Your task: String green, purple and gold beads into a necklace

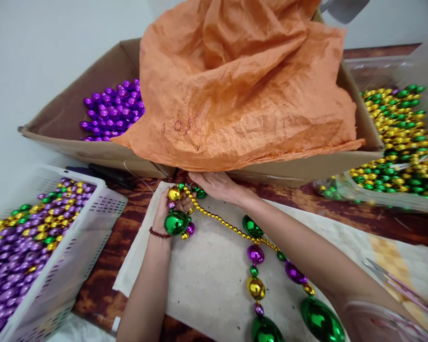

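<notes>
My left hand (160,211), with a dark red bead bracelet (160,233) at its wrist, is palm up around one end of a bead necklace (219,219). Large green, gold and purple beads lie against its palm and fingers. From there a thin string of small gold beads runs right to bigger beads, among them a purple one (256,254) and a green oval one (323,319). My right hand (217,186) reaches in at the front of the cardboard box, fingers stretched out, just above a dark green bead (200,192). Its fingertips are partly hidden.
A cardboard box (288,170) with purple beads (112,111) and an orange cloth sack (242,95) stands ahead. Left is a white basket (102,199) of mixed beads; right, a clear tub (385,198) of gold and green ones. Scissors (401,285) lie on the pale cloth (207,280).
</notes>
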Action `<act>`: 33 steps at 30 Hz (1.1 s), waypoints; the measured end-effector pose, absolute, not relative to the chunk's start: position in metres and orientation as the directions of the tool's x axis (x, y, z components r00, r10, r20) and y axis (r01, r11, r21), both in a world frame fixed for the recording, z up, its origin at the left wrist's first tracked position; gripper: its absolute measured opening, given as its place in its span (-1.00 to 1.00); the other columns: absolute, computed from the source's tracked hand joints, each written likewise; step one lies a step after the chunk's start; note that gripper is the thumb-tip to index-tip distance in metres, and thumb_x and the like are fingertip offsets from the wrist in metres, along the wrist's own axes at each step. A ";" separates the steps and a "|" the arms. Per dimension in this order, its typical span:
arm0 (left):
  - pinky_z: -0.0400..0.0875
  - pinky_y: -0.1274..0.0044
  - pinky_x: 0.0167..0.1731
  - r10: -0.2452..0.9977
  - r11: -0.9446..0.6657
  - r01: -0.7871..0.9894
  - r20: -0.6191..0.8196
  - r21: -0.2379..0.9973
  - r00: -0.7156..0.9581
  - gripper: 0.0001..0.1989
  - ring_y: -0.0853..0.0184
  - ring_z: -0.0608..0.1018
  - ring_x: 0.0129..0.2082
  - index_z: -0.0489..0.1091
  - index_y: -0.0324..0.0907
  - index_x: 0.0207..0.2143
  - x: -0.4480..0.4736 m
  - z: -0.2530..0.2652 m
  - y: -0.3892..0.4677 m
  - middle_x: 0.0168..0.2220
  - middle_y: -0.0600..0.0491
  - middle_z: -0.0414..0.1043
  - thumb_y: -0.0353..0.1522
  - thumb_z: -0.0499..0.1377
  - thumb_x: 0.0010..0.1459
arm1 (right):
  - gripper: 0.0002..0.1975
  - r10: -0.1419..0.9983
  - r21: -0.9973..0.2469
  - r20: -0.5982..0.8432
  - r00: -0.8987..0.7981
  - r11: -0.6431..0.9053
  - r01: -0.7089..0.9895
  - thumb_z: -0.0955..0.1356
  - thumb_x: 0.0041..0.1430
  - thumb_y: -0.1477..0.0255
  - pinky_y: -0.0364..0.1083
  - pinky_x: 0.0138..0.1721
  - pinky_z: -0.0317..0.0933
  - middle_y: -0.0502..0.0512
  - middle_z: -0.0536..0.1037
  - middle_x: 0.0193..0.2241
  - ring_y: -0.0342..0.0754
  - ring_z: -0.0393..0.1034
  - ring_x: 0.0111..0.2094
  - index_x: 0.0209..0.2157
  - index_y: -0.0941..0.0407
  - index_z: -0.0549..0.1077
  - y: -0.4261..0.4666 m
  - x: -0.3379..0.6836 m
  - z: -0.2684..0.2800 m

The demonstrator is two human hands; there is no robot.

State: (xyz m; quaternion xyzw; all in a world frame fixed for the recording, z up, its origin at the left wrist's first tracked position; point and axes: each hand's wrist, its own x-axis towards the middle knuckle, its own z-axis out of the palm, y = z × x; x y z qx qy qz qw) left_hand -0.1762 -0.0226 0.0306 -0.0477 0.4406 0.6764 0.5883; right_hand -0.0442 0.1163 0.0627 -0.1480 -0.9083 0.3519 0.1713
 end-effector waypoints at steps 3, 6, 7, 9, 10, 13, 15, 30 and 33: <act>0.61 0.40 -0.14 0.755 0.071 -0.832 -0.574 0.551 -0.316 -0.62 0.18 0.70 -0.24 0.51 -0.20 -0.33 -0.176 0.031 -0.022 -0.46 -0.02 0.60 -0.14 0.05 0.32 | -0.58 0.394 -0.686 0.231 -0.890 0.715 0.138 0.11 0.50 0.40 0.06 0.34 0.09 0.02 0.41 0.26 0.02 0.29 0.27 0.24 -0.03 0.38 0.116 -0.047 0.062; 0.61 0.40 -0.15 0.757 0.079 -0.827 -0.573 0.557 -0.314 -0.62 0.18 0.70 -0.24 0.51 -0.21 -0.34 -0.176 0.030 -0.021 -0.47 -0.02 0.59 -0.12 0.07 0.31 | -0.57 0.401 -0.688 0.243 -0.883 0.713 0.134 0.10 0.50 0.40 0.07 0.33 0.11 0.03 0.44 0.23 0.03 0.30 0.26 0.25 -0.03 0.36 0.115 -0.048 0.061; 0.61 0.40 -0.16 0.756 0.085 -0.826 -0.576 0.557 -0.310 -0.61 0.18 0.70 -0.25 0.50 -0.21 -0.35 -0.176 0.030 -0.021 -0.47 -0.02 0.59 -0.11 0.07 0.30 | -0.57 0.404 -0.691 0.243 -0.882 0.710 0.134 0.10 0.50 0.39 0.07 0.32 0.13 0.03 0.44 0.23 0.03 0.30 0.25 0.26 -0.03 0.36 0.116 -0.048 0.060; 0.62 0.41 -0.18 0.755 0.092 -0.828 -0.581 0.554 -0.305 -0.59 0.18 0.70 -0.27 0.50 -0.21 -0.36 -0.176 0.029 -0.021 -0.47 -0.03 0.60 -0.10 0.05 0.31 | -0.57 0.407 -0.699 0.242 -0.881 0.703 0.133 0.09 0.50 0.38 0.07 0.30 0.17 0.04 0.43 0.24 0.04 0.32 0.24 0.25 -0.02 0.36 0.116 -0.048 0.059; 0.62 0.41 -0.19 0.754 0.094 -0.829 -0.584 0.551 -0.302 -0.58 0.19 0.70 -0.28 0.51 -0.21 -0.37 -0.176 0.029 -0.021 -0.47 -0.03 0.60 -0.10 0.04 0.32 | -0.56 0.406 -0.703 0.241 -0.881 0.699 0.130 0.09 0.50 0.38 0.08 0.29 0.18 0.04 0.43 0.24 0.04 0.32 0.24 0.25 -0.01 0.37 0.116 -0.047 0.059; 0.62 0.42 -0.21 0.750 0.097 -0.837 -0.593 0.538 -0.294 -0.54 0.19 0.70 -0.30 0.51 -0.22 -0.38 -0.177 0.027 -0.022 -0.48 -0.05 0.59 -0.11 -0.01 0.34 | -0.56 0.399 -0.717 0.233 -0.887 0.686 0.120 0.09 0.50 0.37 0.09 0.30 0.17 0.05 0.48 0.19 0.05 0.33 0.24 0.25 -0.01 0.37 0.117 -0.046 0.058; 0.62 0.40 -0.20 0.753 0.093 -0.842 -0.591 0.532 -0.290 -0.54 0.18 0.69 -0.30 0.51 -0.23 -0.38 -0.178 0.025 -0.023 -0.48 -0.06 0.59 -0.11 0.01 0.33 | -0.55 0.405 -0.733 0.220 -0.887 0.669 0.124 0.08 0.50 0.35 0.10 0.31 0.16 0.05 0.54 0.12 0.05 0.33 0.24 0.26 -0.02 0.36 0.117 -0.045 0.058; 0.61 0.41 -0.17 0.767 0.067 -0.855 -0.574 0.514 -0.286 -0.51 0.25 0.68 -0.40 0.52 -0.23 -0.36 -0.178 0.028 -0.024 -0.47 -0.03 0.60 -0.11 -0.04 0.37 | -0.61 0.393 -0.724 0.205 -0.896 0.677 0.132 0.13 0.47 0.36 -0.01 0.33 0.07 0.04 0.45 0.23 0.01 0.28 0.26 0.14 0.06 0.44 0.118 -0.042 0.060; 0.60 0.39 -0.13 0.776 0.078 -0.856 -0.571 0.511 -0.270 -0.54 0.22 0.69 -0.33 0.51 -0.22 -0.35 -0.179 0.027 -0.024 -0.48 -0.02 0.60 -0.11 -0.02 0.35 | -0.65 0.390 -0.723 0.185 -0.902 0.675 0.143 0.14 0.47 0.35 -0.01 0.27 0.14 0.07 0.53 0.13 0.03 0.33 0.21 0.03 0.07 0.50 0.117 -0.041 0.062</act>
